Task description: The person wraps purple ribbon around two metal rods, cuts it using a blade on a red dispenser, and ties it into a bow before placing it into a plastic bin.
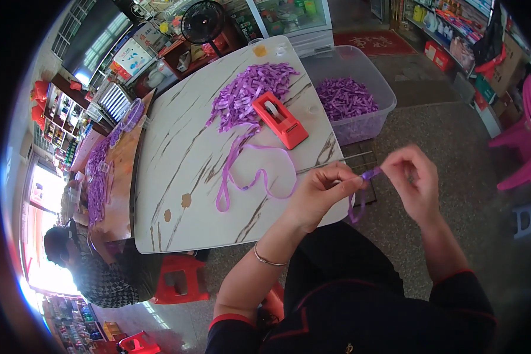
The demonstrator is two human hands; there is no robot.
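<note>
Past the right front edge of the table, my left hand (330, 192) pinches a purple ribbon (371, 173) between thumb and fingers. My right hand (416, 180) is closed on the other end of the same short stretch, which looks bunched or folded. A loose tail of it hangs below my left hand. On the white marble-patterned table (177, 159), a long lilac ribbon (266, 175) lies in loops to the left of my hands. It runs up toward a heap of purple ribbon pieces (251, 88). Beside the heap stands a red tape dispenser (289, 128).
A clear plastic bin (389, 106) holding many purple pieces stands right of the table. A thin metal rod (357, 157) sticks out past the table edge. At left, another person (100, 268) sits by a wooden table (121, 194) with purple ribbons. Pink chair (528, 138) at right.
</note>
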